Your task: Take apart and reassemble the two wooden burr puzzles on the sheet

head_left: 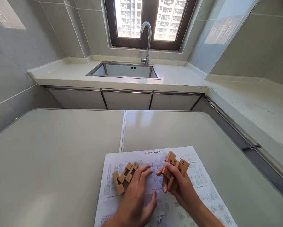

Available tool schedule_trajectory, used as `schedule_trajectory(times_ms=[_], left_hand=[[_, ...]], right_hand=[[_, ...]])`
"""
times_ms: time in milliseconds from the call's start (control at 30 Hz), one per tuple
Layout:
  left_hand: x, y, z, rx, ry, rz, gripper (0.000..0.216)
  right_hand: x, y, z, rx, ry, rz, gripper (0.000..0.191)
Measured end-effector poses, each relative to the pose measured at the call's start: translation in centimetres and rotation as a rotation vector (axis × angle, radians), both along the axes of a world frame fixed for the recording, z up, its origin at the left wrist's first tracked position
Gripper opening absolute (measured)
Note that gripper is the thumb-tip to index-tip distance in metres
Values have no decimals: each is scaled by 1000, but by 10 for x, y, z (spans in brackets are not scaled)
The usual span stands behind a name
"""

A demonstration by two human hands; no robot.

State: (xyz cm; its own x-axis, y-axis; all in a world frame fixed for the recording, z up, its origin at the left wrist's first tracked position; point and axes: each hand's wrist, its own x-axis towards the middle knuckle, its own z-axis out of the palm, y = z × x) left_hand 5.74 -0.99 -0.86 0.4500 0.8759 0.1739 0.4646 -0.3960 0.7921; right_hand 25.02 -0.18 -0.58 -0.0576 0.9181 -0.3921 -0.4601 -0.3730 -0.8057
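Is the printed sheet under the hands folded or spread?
Spread: the printed sheet lies flat on the table, diagrams visible across it. Its near edge is out of frame.

wooden blocks [166, 172], one marked 2, tilt bunched in the right hand [182, 183]. three notched pieces [122, 177] lie close together on printed paper [162, 201].

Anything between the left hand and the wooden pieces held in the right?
Only the fingertips of the right hand, at the left side of the wooden pieces. Otherwise nothing visible: a gap over the printed sheet.
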Motion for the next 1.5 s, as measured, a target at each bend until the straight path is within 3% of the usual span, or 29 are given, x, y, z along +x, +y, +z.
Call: schedule_trajectory(times_ms=[167, 400, 667, 867, 967, 1133, 1400, 1500], left_hand=[[0, 10, 15, -121, -110, 89, 17], [8, 14, 22, -320, -178, 31, 28], [4, 13, 16, -405, -283, 5, 36], [4, 8, 12, -515, -475, 27, 35], [2, 10, 13, -537, -446, 72, 38], [0, 12, 12, -445, -352, 88, 40], [1, 6, -4, -411, -411, 12, 39], [-1, 7, -2, -357, -314, -27, 34]], right_hand=[[-6, -6, -5, 49, -195, 207, 50], [-8, -12, -10, 121, -236, 297, 49], [0, -14, -19, 68, -174, 233, 53], [-9, -10, -2, 36, -96, 142, 43], [-9, -6, 2, 94, -87, 118, 42], [-5, -1, -1, 171, -9, 99, 43], [-2, 0, 1, 97, 117, 39, 33], [0, 1, 1, 74, 142, -4, 31]])
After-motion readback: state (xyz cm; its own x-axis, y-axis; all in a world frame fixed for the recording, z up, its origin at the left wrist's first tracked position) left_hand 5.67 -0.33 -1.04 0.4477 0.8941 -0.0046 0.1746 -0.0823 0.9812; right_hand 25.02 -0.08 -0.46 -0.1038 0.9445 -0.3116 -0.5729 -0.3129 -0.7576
